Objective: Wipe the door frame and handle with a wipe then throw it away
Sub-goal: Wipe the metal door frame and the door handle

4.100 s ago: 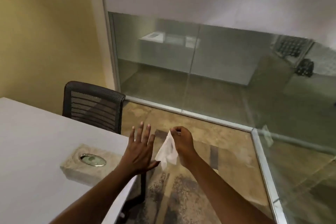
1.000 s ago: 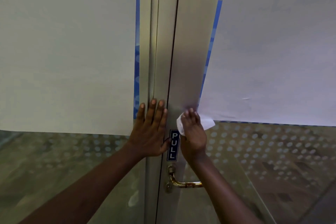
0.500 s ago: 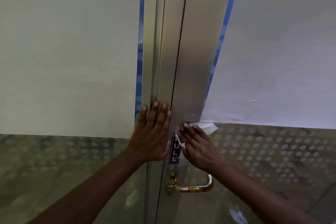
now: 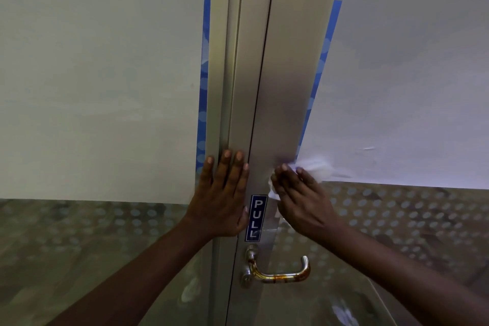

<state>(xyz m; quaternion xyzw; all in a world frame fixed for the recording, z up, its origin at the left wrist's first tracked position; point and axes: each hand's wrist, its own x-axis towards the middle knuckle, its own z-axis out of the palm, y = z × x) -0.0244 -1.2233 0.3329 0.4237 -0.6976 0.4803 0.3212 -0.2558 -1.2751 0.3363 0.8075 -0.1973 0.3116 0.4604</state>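
Observation:
A brushed metal door frame [image 4: 280, 82] runs up the middle of the view, between two frosted glass panels. My right hand [image 4: 301, 202] presses a white wipe [image 4: 316, 168] flat against the frame's right edge; the wipe sticks out past my fingertips onto the glass. My left hand [image 4: 223, 197] lies flat and spread on the fixed frame to the left, holding nothing. A blue PULL sticker [image 4: 256, 217] sits between my hands. Below it hangs a metal lever handle [image 4: 280, 274] with brownish stains, untouched.
White film covers the upper glass on the left panel [image 4: 100, 74] and the right panel [image 4: 412, 66]. Below it the glass has a dotted pattern [image 4: 402, 217] with the floor showing through. The door stands shut against the frame.
From holding the wipe by a table, I now stand at the door. In the last second my right hand and the wipe have shifted slightly up and right on the frame, uncovering the PULL sticker.

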